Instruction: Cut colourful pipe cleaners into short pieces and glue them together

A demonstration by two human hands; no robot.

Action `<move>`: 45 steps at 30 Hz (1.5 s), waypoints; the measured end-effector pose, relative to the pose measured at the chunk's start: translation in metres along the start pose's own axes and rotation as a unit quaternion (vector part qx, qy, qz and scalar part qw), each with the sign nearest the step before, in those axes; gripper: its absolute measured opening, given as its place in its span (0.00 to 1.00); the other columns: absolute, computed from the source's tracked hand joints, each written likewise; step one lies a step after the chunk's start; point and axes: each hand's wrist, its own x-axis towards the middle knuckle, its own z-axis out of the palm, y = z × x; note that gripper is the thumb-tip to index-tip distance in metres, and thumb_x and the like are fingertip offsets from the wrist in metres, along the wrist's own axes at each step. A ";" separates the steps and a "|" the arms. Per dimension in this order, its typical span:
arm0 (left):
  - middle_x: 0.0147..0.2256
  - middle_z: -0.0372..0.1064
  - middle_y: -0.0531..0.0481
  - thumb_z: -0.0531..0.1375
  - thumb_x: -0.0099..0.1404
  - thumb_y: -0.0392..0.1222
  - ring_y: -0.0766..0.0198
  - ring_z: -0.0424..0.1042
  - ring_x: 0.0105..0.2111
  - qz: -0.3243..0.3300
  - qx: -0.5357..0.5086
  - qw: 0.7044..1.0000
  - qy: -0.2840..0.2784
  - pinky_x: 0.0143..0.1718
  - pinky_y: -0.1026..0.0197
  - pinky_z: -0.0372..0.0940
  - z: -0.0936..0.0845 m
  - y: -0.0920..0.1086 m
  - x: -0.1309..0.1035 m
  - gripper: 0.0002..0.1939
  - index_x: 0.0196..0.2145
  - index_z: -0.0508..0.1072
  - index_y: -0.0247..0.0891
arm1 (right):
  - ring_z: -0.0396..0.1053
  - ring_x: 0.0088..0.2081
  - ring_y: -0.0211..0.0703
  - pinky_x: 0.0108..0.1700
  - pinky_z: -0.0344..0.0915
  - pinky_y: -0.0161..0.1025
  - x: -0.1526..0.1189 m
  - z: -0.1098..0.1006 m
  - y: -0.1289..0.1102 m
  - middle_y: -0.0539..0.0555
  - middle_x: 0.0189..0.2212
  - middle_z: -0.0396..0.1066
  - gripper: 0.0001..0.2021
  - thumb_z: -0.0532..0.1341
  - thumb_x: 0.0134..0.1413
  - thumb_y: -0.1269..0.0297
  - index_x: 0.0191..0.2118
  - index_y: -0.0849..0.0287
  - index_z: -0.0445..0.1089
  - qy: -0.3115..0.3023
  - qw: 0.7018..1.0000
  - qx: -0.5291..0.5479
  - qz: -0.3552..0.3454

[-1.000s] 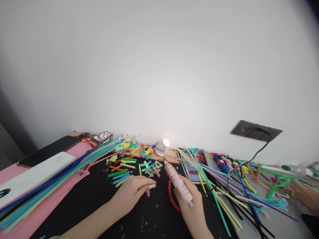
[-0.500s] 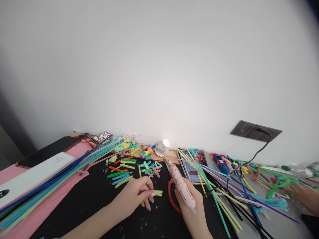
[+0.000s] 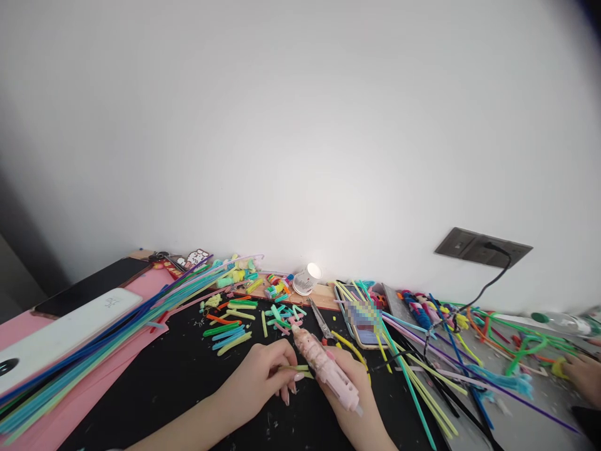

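My left hand (image 3: 270, 374) is closed in a pinch on short yellow-green pipe cleaner pieces (image 3: 305, 369), whose ends stick out to the right. My right hand (image 3: 353, 389) is wrapped round a pink glue gun (image 3: 325, 368). The gun's nozzle points up and to the left, just above and right of the pipe cleaner ends; whether it touches them I cannot tell. Behind the gun lies a pair of scissors (image 3: 320, 318), blades toward the wall, handles partly hidden. Cut pipe cleaner pieces in green, blue and orange (image 3: 230, 327) lie beyond my left hand on the black mat (image 3: 154, 382).
A paper cup (image 3: 307, 279) stands by the wall. Long pipe cleaners (image 3: 154, 316) cross the left side over a white device (image 3: 75, 332). On the right are a phone (image 3: 369, 335), more pipe cleaners (image 3: 417, 401), a black cord (image 3: 488, 289) and another person's hand (image 3: 582, 376).
My right hand has brought the glue gun left, close to the pipe cleaner pieces, uncovering the scissor blades. My left hand has shifted slightly right. The other person's hand now has something yellow.
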 end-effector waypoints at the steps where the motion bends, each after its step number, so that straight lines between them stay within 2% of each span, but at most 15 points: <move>1: 0.22 0.70 0.55 0.55 0.59 0.39 0.66 0.71 0.22 0.004 -0.001 1.000 -0.001 0.25 0.66 0.64 0.000 0.001 0.000 0.04 0.29 0.65 0.37 | 0.70 0.28 0.45 0.31 0.67 0.36 0.000 0.000 0.000 0.55 0.26 0.73 0.09 0.60 0.47 0.62 0.33 0.60 0.73 -0.002 1.000 -0.001 0.006; 6: 0.25 0.73 0.53 0.55 0.60 0.40 0.63 0.73 0.28 0.017 0.002 1.000 0.008 0.34 0.63 0.65 -0.003 0.007 -0.001 0.04 0.31 0.66 0.37 | 0.65 0.22 0.40 0.24 0.63 0.33 0.002 -0.001 -0.003 0.52 0.21 0.68 0.10 0.57 0.50 0.61 0.28 0.62 0.70 0.019 0.999 0.035 0.024; 10: 0.24 0.74 0.53 0.55 0.61 0.40 0.63 0.74 0.27 0.007 -0.004 1.000 0.014 0.32 0.64 0.65 -0.004 0.004 0.000 0.05 0.30 0.67 0.36 | 0.64 0.20 0.39 0.21 0.62 0.32 0.002 0.000 -0.005 0.52 0.20 0.68 0.11 0.58 0.50 0.60 0.26 0.62 0.70 0.045 0.997 0.054 0.033; 18: 0.23 0.72 0.53 0.56 0.60 0.42 0.63 0.74 0.27 -0.004 0.001 1.000 0.014 0.31 0.64 0.66 -0.002 0.002 -0.001 0.07 0.28 0.68 0.36 | 0.68 0.25 0.43 0.26 0.66 0.35 0.001 0.000 -0.004 0.55 0.24 0.72 0.11 0.60 0.47 0.58 0.32 0.60 0.74 0.049 0.997 0.053 0.013; 23: 0.29 0.74 0.50 0.54 0.62 0.43 0.64 0.74 0.26 -0.012 -0.032 0.999 0.009 0.29 0.64 0.66 -0.003 0.002 -0.001 0.09 0.29 0.67 0.35 | 0.67 0.23 0.42 0.23 0.65 0.34 -0.002 0.001 -0.001 0.54 0.23 0.71 0.12 0.60 0.47 0.57 0.32 0.62 0.73 0.074 0.992 0.087 0.059; 28: 0.29 0.74 0.48 0.53 0.62 0.44 0.64 0.74 0.25 -0.032 -0.044 0.999 -0.001 0.26 0.65 0.64 -0.002 -0.001 0.000 0.11 0.27 0.65 0.34 | 0.66 0.22 0.40 0.21 0.64 0.32 -0.006 0.004 0.008 0.53 0.23 0.70 0.13 0.60 0.49 0.58 0.38 0.62 0.71 0.051 0.984 0.131 0.113; 37: 0.26 0.74 0.48 0.58 0.58 0.44 0.64 0.73 0.22 -0.048 -0.076 0.996 0.014 0.24 0.66 0.62 -0.006 -0.006 0.003 0.12 0.24 0.65 0.34 | 0.67 0.22 0.40 0.22 0.65 0.32 -0.004 0.004 0.012 0.52 0.23 0.70 0.11 0.60 0.49 0.60 0.36 0.60 0.71 0.048 0.984 0.127 0.117; 41: 0.28 0.74 0.48 0.55 0.61 0.44 0.65 0.73 0.24 -0.034 -0.067 0.997 -0.003 0.26 0.65 0.64 -0.006 -0.001 0.001 0.11 0.27 0.68 0.33 | 0.66 0.23 0.40 0.24 0.64 0.32 -0.002 0.001 0.007 0.52 0.24 0.70 0.09 0.60 0.48 0.62 0.34 0.61 0.71 0.065 0.984 0.125 0.108; 45: 0.29 0.74 0.49 0.52 0.64 0.43 0.65 0.73 0.25 -0.023 -0.022 0.999 -0.025 0.27 0.66 0.64 -0.007 0.002 -0.001 0.12 0.29 0.70 0.33 | 0.65 0.23 0.39 0.22 0.61 0.31 -0.001 -0.002 0.000 0.52 0.25 0.69 0.08 0.60 0.49 0.62 0.33 0.61 0.70 0.074 0.982 0.120 0.127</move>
